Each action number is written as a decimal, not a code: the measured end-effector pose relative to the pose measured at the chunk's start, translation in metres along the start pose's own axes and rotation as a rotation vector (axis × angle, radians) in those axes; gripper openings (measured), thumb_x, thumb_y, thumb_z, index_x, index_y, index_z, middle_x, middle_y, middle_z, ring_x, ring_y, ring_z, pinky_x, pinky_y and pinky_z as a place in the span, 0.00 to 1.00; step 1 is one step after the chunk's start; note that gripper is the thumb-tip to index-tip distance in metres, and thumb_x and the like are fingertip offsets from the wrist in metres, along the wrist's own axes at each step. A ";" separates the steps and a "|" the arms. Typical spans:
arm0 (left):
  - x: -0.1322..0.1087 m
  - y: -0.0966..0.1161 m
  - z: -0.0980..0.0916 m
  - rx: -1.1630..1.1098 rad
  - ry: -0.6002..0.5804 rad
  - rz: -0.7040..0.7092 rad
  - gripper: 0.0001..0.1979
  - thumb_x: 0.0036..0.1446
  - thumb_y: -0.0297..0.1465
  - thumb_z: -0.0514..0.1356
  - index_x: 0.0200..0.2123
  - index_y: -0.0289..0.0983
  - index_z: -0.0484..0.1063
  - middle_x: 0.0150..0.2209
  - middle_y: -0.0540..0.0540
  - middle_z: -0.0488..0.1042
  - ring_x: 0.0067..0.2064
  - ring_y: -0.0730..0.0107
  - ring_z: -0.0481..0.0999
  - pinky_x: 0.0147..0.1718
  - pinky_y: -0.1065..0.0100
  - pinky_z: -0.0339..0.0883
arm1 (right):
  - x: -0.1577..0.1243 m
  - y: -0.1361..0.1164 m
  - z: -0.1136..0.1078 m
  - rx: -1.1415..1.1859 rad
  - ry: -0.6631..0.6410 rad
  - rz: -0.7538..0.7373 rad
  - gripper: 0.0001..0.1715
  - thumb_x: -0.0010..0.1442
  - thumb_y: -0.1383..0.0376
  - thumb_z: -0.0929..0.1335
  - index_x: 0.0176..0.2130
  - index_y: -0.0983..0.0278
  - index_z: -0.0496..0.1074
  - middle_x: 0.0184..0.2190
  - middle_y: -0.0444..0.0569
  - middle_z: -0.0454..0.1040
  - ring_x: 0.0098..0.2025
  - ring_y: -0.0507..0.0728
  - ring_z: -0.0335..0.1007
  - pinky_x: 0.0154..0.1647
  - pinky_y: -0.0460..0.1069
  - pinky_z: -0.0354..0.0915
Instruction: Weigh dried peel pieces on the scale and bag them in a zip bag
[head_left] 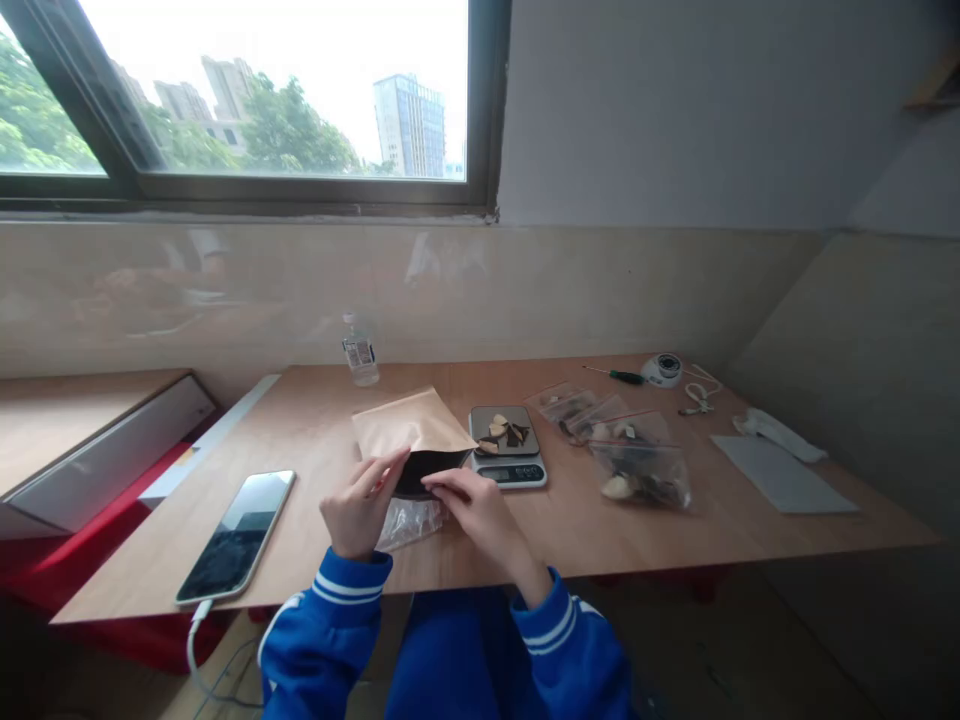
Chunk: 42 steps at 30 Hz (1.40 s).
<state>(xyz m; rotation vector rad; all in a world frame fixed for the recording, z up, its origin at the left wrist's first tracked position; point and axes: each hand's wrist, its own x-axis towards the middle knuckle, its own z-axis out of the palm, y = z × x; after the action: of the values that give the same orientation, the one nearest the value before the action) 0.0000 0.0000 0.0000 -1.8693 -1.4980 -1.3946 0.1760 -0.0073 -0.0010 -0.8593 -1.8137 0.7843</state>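
Here, two hands [360, 512] [480, 508] hold one pouch [414, 425] (seemingly open).

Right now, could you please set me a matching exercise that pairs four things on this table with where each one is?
Things: 1 phone; 2 scale; 3 brown pouch; 4 bottle.
Places: A held by left hand and right hand; B farthest back, near the wall; C left of both hands, cable attached; D just right of the pouch, pieces on top.
Pairs: 1-C, 2-D, 3-A, 4-B.
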 end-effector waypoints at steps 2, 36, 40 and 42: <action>0.001 -0.001 -0.001 -0.014 -0.007 -0.011 0.09 0.56 0.35 0.60 0.40 0.45 0.77 0.30 0.53 0.78 0.24 0.82 0.73 0.23 0.79 0.60 | -0.009 0.006 -0.014 0.089 0.115 0.051 0.13 0.64 0.63 0.61 0.46 0.60 0.71 0.40 0.48 0.76 0.42 0.54 0.74 0.43 0.49 0.70; 0.004 0.004 0.003 -0.058 -0.035 -0.044 0.09 0.57 0.37 0.59 0.38 0.44 0.78 0.29 0.53 0.77 0.25 0.81 0.73 0.24 0.79 0.59 | 0.005 0.059 -0.070 -0.366 0.522 0.025 0.11 0.63 0.63 0.59 0.36 0.63 0.68 0.34 0.50 0.70 0.37 0.56 0.67 0.41 0.52 0.65; 0.003 0.012 0.006 -0.068 -0.045 -0.068 0.09 0.57 0.37 0.59 0.38 0.44 0.77 0.30 0.53 0.77 0.25 0.82 0.73 0.24 0.79 0.59 | 0.004 0.013 -0.025 -0.333 0.034 -0.150 0.15 0.62 0.71 0.58 0.42 0.62 0.70 0.39 0.49 0.72 0.43 0.55 0.68 0.46 0.49 0.66; 0.001 0.014 0.007 -0.070 -0.046 -0.068 0.09 0.57 0.36 0.59 0.38 0.44 0.77 0.30 0.53 0.77 0.25 0.82 0.73 0.24 0.80 0.59 | 0.011 0.004 -0.004 -0.441 -0.137 -0.124 0.18 0.61 0.74 0.58 0.46 0.64 0.70 0.42 0.51 0.73 0.46 0.56 0.69 0.47 0.49 0.66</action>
<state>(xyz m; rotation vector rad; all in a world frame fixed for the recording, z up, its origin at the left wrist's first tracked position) 0.0153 0.0009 0.0020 -1.9212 -1.5670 -1.4614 0.1772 0.0050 0.0022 -0.9765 -2.1828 0.3740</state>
